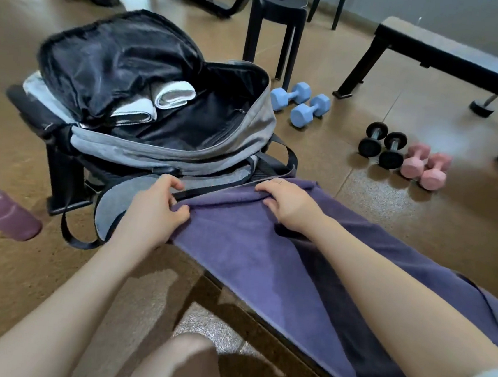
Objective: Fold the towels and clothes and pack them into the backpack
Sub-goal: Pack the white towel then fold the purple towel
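Note:
A long purple towel (245,248) lies spread along a black bench, running from the centre toward the lower right. My left hand (156,202) pinches its far left corner. My right hand (289,202) grips the far edge a little to the right, fingers curled over the hem. Just beyond the towel sits a grey backpack (247,127), unzipped and wide open, its black lining showing. Two rolled white towels (174,94) lie inside it at the back left.
A maroon bottle (5,213) stands at the left. On the brown floor to the right lie blue dumbbells (301,102), black dumbbells (382,145) and pink dumbbells (424,165). A black stool (276,17) and a second black bench (455,56) stand behind.

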Motion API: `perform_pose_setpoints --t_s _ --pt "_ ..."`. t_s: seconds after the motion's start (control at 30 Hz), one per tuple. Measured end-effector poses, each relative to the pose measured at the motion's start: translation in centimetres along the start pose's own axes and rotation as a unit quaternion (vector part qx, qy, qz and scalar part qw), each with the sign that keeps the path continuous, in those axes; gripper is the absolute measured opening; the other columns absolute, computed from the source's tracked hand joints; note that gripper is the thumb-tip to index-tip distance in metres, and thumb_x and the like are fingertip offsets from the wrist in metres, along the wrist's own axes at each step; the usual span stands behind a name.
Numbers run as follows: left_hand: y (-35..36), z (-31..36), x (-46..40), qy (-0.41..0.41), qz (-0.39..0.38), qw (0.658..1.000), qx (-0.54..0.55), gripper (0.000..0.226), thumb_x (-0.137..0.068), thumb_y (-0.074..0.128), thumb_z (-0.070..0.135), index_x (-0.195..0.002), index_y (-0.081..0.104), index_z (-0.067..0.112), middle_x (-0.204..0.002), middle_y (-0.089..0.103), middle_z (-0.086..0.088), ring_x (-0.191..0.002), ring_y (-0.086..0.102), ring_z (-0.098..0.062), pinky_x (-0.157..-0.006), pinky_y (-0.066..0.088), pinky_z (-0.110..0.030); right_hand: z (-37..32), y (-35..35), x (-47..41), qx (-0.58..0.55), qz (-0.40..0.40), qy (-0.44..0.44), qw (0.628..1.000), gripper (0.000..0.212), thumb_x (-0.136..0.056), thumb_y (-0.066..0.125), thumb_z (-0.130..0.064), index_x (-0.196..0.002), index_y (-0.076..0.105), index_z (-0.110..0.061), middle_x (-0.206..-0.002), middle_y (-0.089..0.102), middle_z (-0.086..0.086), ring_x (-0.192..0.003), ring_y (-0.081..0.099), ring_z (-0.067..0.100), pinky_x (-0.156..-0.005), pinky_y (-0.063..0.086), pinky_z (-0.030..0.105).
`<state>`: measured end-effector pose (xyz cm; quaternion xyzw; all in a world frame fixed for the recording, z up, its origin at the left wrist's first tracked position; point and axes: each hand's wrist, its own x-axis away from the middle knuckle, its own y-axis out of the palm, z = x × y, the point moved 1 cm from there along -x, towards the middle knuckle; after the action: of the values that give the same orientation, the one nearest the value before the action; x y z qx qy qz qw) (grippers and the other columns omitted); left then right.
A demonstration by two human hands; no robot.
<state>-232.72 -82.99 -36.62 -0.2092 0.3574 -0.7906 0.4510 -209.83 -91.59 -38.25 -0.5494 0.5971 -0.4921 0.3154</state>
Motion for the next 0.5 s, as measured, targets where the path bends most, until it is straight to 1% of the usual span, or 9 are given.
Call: perform_pose_setpoints --t_s 0.07,0.1,0.13,0.17,0.23,0.3,0.37,0.43,0.5 --pt "-0.6 -1.9 0.1 -0.028 -0.035 0.997 -0.069 0.047 -0.075 0.069 0.018 -0.118 0.051 0.014 -0.072 0.058 0.001 -0.072 0.055 -0.019 -0.062 0.04 -0.03 -0.7 0.4 -0.5 0.008 0.019 -0.004 1.0 0.033 -0.097 0.044 -0.017 -0.129 0.05 -0.014 -0.137 0.043 0.006 -0.117 0.05 0.026 -0.097 0.041 0.039" --pt "-0.6 -2.7 0.2 -0.042 -0.066 0.992 -0.102 0.054 -0.073 0.072 0.022 -0.121 0.05 0.014 -0.076 0.058 0.0 -0.077 0.057 -0.021 -0.067 0.045 -0.032 -1.0 0.6 -0.7 0.015 0.051 -0.006 0.999 0.03 -0.097 0.044 -0.019 -0.126 0.052 -0.013 -0.134 0.044 0.008 -0.111 0.052 0.028 -0.092 0.044 0.041" --pt "-0.4 -3.3 0.4 -0.051 -0.089 0.988 -0.117 0.054 -0.071 0.074 0.026 -0.118 0.051 0.014 -0.077 0.058 0.001 -0.08 0.058 -0.022 -0.069 0.046 -0.032 -1.2 0.7 -1.0 0.026 0.102 -0.002 0.994 0.028 -0.097 0.044 -0.02 -0.122 0.054 -0.011 -0.128 0.046 0.01 -0.105 0.053 0.03 -0.087 0.045 0.042" --pt "-0.1 -3.6 0.6 -0.055 -0.101 0.987 -0.109 0.049 -0.07 0.076 0.031 -0.11 0.053 0.015 -0.076 0.057 0.003 -0.079 0.057 -0.021 -0.068 0.045 -0.031 -1.3 0.7 -1.2 0.037 0.162 0.013 0.986 0.026 -0.097 0.045 -0.021 -0.117 0.056 -0.009 -0.122 0.049 0.012 -0.102 0.053 0.032 -0.083 0.045 0.043" --pt "0.6 -3.6 1.0 -0.052 -0.086 0.993 -0.057 0.037 -0.072 0.075 0.039 -0.091 0.053 0.016 -0.07 0.055 0.006 -0.073 0.054 -0.018 -0.064 0.038 -0.028 -1.0 0.5 -1.7 0.029 0.239 0.077 0.967 0.026 -0.096 0.047 -0.021 -0.115 0.054 -0.006 -0.12 0.048 0.015 -0.103 0.049 0.035 -0.082 0.043 0.043" --pt "1.4 -3.4 1.1 -0.054 -0.051 0.997 -0.011 0.029 -0.078 0.069 0.039 -0.081 0.052 0.016 -0.066 0.053 0.007 -0.067 0.052 -0.016 -0.062 0.035 -0.028 -0.4 0.1 -2.4 -0.046 0.235 0.14 0.961 0.029 -0.096 0.047 -0.02 -0.123 0.048 -0.008 -0.128 0.043 0.014 -0.108 0.048 0.035 -0.086 0.043 0.041" --pt "2.1 -3.4 1.1 -0.055 -0.022 0.998 -0.006 0.025 -0.082 0.066 0.035 -0.077 0.049 0.018 -0.066 0.052 0.006 -0.066 0.049 -0.015 -0.062 0.035 -0.029 0.2 -0.2 -3.1 -0.125 0.209 0.166 0.955 0.035 -0.096 0.047 -0.019 -0.13 0.043 -0.011 -0.132 0.041 0.012 -0.11 0.05 0.031 -0.086 0.04 0.035" --pt "2.6 -3.6 1.1 -0.054 -0.011 0.998 -0.016 0.025 -0.083 0.065 0.031 -0.072 0.044 0.022 -0.073 0.053 0.002 -0.072 0.051 -0.019 -0.063 0.035 -0.029 0.7 -0.5 -3.6 -0.111 0.204 0.163 0.959 0.029 -0.096 0.048 -0.019 -0.124 0.049 -0.012 -0.125 0.046 0.011 -0.106 0.052 0.03 -0.081 0.037 0.032" --pt "3.0 -3.6 1.1 -0.048 -0.002 0.999 -0.014 0.03 -0.085 0.063 0.027 -0.067 0.039 0.026 -0.081 0.054 -0.002 -0.077 0.052 -0.022 -0.064 0.035 -0.03 0.8 -0.8 -3.7 -0.051 0.212 0.152 0.964 0.018 -0.095 0.049 -0.02 -0.108 0.058 -0.011 -0.113 0.05 0.011 -0.096 0.053 0.033 -0.074 0.038 0.034"
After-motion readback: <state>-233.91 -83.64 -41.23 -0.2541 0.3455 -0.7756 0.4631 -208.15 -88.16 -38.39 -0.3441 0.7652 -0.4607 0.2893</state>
